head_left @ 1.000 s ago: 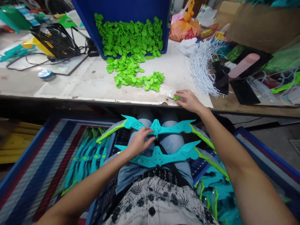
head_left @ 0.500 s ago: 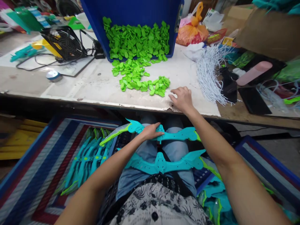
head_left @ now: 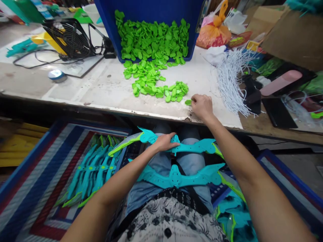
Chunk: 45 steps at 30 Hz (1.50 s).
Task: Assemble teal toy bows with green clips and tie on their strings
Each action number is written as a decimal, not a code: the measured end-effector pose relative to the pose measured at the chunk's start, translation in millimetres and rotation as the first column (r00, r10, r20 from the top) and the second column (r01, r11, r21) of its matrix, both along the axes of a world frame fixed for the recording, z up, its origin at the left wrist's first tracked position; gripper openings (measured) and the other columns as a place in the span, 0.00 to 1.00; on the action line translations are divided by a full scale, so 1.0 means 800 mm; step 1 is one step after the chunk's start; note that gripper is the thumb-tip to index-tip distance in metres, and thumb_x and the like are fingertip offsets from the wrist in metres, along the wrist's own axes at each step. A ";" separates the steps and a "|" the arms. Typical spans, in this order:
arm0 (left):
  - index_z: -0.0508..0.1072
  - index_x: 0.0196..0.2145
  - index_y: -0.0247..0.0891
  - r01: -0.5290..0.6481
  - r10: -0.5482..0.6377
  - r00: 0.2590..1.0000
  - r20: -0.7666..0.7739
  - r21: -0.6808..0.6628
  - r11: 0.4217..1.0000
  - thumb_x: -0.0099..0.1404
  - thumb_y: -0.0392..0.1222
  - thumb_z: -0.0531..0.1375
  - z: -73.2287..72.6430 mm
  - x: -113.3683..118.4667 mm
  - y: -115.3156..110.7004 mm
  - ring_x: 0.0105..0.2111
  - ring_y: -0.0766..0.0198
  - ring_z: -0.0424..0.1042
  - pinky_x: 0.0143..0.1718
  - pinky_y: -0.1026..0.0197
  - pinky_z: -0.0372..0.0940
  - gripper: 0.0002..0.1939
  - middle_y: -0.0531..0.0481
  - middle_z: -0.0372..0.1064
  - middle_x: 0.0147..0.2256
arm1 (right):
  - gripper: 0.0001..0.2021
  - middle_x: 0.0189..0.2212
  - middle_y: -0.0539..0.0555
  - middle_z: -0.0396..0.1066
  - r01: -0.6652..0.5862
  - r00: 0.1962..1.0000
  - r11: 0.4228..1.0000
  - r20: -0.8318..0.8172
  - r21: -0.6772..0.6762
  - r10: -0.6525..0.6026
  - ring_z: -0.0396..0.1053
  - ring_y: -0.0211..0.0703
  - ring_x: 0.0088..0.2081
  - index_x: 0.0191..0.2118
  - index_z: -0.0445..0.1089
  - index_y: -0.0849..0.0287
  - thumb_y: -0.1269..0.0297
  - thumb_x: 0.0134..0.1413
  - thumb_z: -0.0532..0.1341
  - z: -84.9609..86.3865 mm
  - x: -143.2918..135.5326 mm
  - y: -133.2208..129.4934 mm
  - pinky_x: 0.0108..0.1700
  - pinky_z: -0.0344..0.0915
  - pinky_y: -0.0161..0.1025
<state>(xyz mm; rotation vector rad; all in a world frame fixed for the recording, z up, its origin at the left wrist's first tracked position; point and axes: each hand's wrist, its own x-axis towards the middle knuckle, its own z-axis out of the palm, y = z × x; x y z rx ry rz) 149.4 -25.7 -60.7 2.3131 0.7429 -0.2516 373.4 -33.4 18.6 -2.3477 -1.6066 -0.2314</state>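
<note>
My left hand is closed round the middle of a turquoise plastic bow-shaped piece with lime-green limbs, held above my knees. A second piece of the same kind, a turquoise bow, lies across my lap, nearer to my body. On the table's front part, my right hand pinches a small lime-green plastic piece between thumb and fingertips. Just left of it lies a loose heap of similar green pieces, spilling out of a tilted blue bin.
White strings, a black phone and plastic bags lie on the right of the table. A black fan and a tape roll are on the left. Stacked turquoise bows rest on a striped mat at lower left.
My right hand has closed its fingers on a green piece at the table's edge, beside the heap. The left hand keeps its hold on the bow. The view has shifted slightly.
</note>
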 end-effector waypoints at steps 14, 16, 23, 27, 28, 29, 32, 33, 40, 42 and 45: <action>0.55 0.62 0.35 0.028 -0.027 0.999 0.018 -0.073 0.997 0.63 0.53 0.54 0.000 -0.001 0.008 0.52 0.50 0.68 0.49 0.58 0.62 0.33 0.39 0.66 0.54 | 0.14 0.43 0.61 0.72 -0.335 0.942 0.942 0.023 -0.022 0.335 0.58 0.61 0.50 0.42 0.73 0.62 0.60 0.58 0.55 -0.005 -0.077 0.089 0.50 0.51 0.56; 0.58 0.60 0.33 0.060 -0.054 0.998 0.045 -0.154 0.986 0.65 0.48 0.53 0.001 0.000 0.018 0.55 0.54 0.65 0.52 0.60 0.59 0.29 0.40 0.62 0.57 | 0.15 0.47 0.59 0.71 -0.344 0.939 0.938 0.000 0.034 0.344 0.58 0.60 0.52 0.46 0.71 0.59 0.58 0.60 0.53 -0.004 -0.072 0.074 0.51 0.51 0.55; 0.69 0.52 0.33 0.053 -0.007 0.995 0.104 -0.452 0.890 0.65 0.46 0.52 -0.004 0.013 0.037 0.47 0.58 0.69 0.48 0.62 0.62 0.22 0.47 0.71 0.49 | 0.16 0.52 0.61 0.68 -0.292 0.951 0.953 -0.081 0.076 0.298 0.65 0.53 0.51 0.48 0.69 0.62 0.61 0.61 0.51 -0.018 -0.044 0.009 0.51 0.59 0.48; 0.70 0.51 0.31 0.031 0.028 0.993 0.114 -0.484 0.874 0.64 0.46 0.53 -0.006 0.017 0.033 0.46 0.59 0.68 0.47 0.63 0.61 0.22 0.45 0.70 0.49 | 0.14 0.49 0.60 0.70 -0.253 0.941 0.937 -0.164 0.241 0.296 0.66 0.50 0.52 0.46 0.70 0.61 0.61 0.59 0.53 -0.021 -0.033 0.011 0.52 0.62 0.46; 0.70 0.51 0.31 0.013 0.052 0.992 0.112 -0.508 0.861 0.64 0.46 0.53 -0.007 0.017 0.034 0.45 0.60 0.68 0.46 0.63 0.61 0.22 0.45 0.70 0.49 | 0.14 0.48 0.59 0.71 -0.233 0.932 0.925 -0.201 0.299 0.300 0.67 0.49 0.50 0.46 0.71 0.60 0.61 0.59 0.53 -0.020 -0.031 0.010 0.51 0.63 0.45; 0.70 0.50 0.31 -0.013 0.081 0.991 0.102 -0.539 0.842 0.64 0.46 0.53 -0.008 0.017 0.035 0.43 0.61 0.68 0.45 0.63 0.61 0.21 0.45 0.71 0.48 | 0.14 0.47 0.59 0.72 -0.202 0.921 0.911 -0.246 0.359 0.301 0.69 0.48 0.47 0.46 0.71 0.60 0.60 0.59 0.54 -0.018 -0.029 0.005 0.48 0.65 0.45; 0.74 0.42 0.32 -0.111 0.178 0.983 0.041 -0.644 0.757 0.63 0.49 0.55 -0.013 0.016 0.041 0.33 0.65 0.66 0.36 0.64 0.61 0.18 0.48 0.72 0.37 | 0.13 0.43 0.57 0.73 -0.122 0.876 0.860 -0.354 0.495 0.328 0.72 0.44 0.40 0.45 0.70 0.59 0.59 0.58 0.56 -0.014 -0.029 -0.029 0.43 0.69 0.42; 0.74 0.38 0.32 -0.133 0.204 0.979 0.025 -0.678 0.723 0.62 0.52 0.56 -0.015 0.015 0.043 0.30 0.66 0.65 0.33 0.64 0.60 0.18 0.50 0.70 0.32 | 0.13 0.43 0.57 0.74 -0.148 0.862 0.846 -0.353 0.513 0.364 0.72 0.44 0.41 0.45 0.71 0.59 0.59 0.57 0.58 -0.016 -0.033 -0.046 0.43 0.69 0.43; 0.69 0.25 0.34 -0.185 0.293 0.956 -0.028 -0.832 0.524 0.53 0.61 0.63 -0.011 0.021 0.041 0.23 0.69 0.60 0.29 0.64 0.59 0.24 0.55 0.60 0.21 | 0.09 0.45 0.57 0.74 -0.572 0.784 0.807 -0.195 0.146 0.590 0.68 0.50 0.46 0.42 0.73 0.58 0.63 0.57 0.59 -0.079 -0.095 -0.151 0.45 0.66 0.49; 0.68 0.25 0.34 -0.188 0.297 0.955 -0.030 -0.832 0.522 0.53 0.61 0.62 -0.011 0.022 0.039 0.23 0.69 0.59 0.28 0.64 0.58 0.23 0.56 0.59 0.20 | 0.10 0.46 0.56 0.74 -0.557 0.799 0.822 -0.194 0.120 0.569 0.67 0.50 0.47 0.42 0.74 0.58 0.63 0.58 0.59 -0.098 -0.107 -0.159 0.47 0.66 0.49; 0.67 0.24 0.34 -0.162 0.283 0.959 0.007 -0.806 0.569 0.55 0.60 0.61 -0.014 0.022 0.039 0.21 0.71 0.55 0.25 0.65 0.54 0.23 0.57 0.54 0.18 | 0.10 0.47 0.55 0.73 -0.516 0.819 0.846 -0.211 0.136 0.533 0.66 0.49 0.47 0.43 0.74 0.57 0.62 0.59 0.58 -0.114 -0.115 -0.159 0.48 0.65 0.48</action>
